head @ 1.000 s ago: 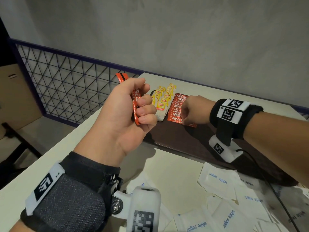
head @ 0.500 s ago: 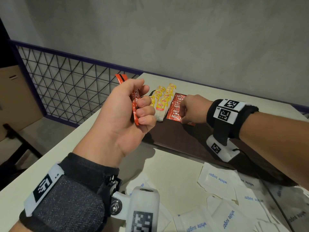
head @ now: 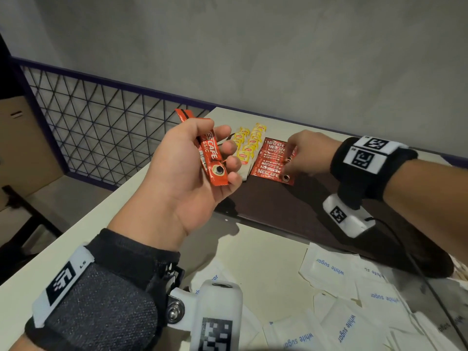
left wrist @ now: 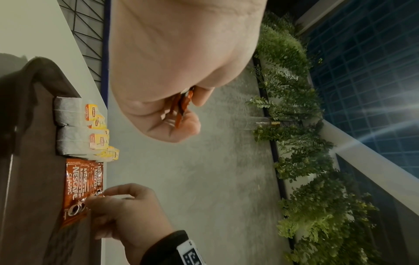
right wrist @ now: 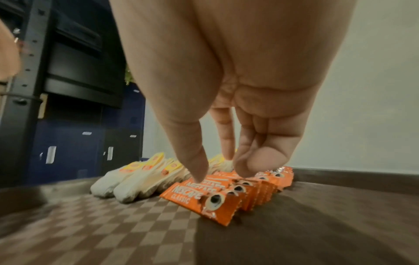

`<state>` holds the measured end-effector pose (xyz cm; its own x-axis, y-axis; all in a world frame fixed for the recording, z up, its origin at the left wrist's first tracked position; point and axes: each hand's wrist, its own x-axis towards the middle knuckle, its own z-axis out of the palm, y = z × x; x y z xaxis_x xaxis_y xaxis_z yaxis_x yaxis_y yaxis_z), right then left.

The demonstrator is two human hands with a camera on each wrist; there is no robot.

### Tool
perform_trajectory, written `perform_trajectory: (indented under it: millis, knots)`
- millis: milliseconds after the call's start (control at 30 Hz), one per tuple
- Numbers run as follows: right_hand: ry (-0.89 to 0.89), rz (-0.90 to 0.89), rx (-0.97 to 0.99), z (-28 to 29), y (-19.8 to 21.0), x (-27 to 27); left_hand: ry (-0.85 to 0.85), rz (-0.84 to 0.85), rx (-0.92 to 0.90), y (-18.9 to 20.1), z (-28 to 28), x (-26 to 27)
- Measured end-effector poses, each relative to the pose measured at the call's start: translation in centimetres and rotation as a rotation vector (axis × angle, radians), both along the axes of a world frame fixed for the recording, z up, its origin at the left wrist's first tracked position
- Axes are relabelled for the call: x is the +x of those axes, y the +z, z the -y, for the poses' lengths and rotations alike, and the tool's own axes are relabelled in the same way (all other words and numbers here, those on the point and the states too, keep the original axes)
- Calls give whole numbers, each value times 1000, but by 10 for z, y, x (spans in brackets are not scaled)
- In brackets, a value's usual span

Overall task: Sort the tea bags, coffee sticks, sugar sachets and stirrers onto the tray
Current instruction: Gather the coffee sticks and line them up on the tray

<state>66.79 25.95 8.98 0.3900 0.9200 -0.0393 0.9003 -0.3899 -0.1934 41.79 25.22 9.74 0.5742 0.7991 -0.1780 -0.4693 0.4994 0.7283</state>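
Gripping a few red Nescafé coffee sticks (head: 211, 152) between thumb and curled fingers, our left hand (head: 188, 173) holds them raised, palm up, just off the near-left corner of the dark brown tray (head: 276, 206). Our right hand (head: 307, 154) reaches down onto the tray, thumb and fingertips (right wrist: 198, 170) touching the row of coffee sticks (head: 274, 160) already laid there; from the wrist view we cannot tell whether the fingers pinch a stick or only press on it. That row overlaps like shingles at the tray's far end, and two rows of yellow-tagged Lipton tea bags (head: 249, 149) lie just beside it, toward the tray's left edge. White sugar sachets (head: 329, 268) lie scattered on the pale table (head: 253, 252) off the tray's near side, some overlapping. Beyond the tray's left end we see a black wire-mesh railing (head: 101, 133), and behind the tray a grey wall (head: 253, 59).
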Motion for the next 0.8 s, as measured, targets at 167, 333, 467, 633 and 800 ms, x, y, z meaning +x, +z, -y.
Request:
perform_trajectory:
  millis: [167,333,467,633,800]
  knots:
    - [-191,-491,-14,29,5,14,70,-59,20,1,1,1]
    - [-241,-643,9,33,-2,10,116,-99,35,0,1,2]
    - [-253,-718,45,29,-5,9,111,-75,9,-1,-1,2]
    - [-326,-589,13,31,-9,17,112,-67,-4,-3,-4,1]
    - [-302,-417,-119,32,-11,16,106,-68,0,-5,-4,1]
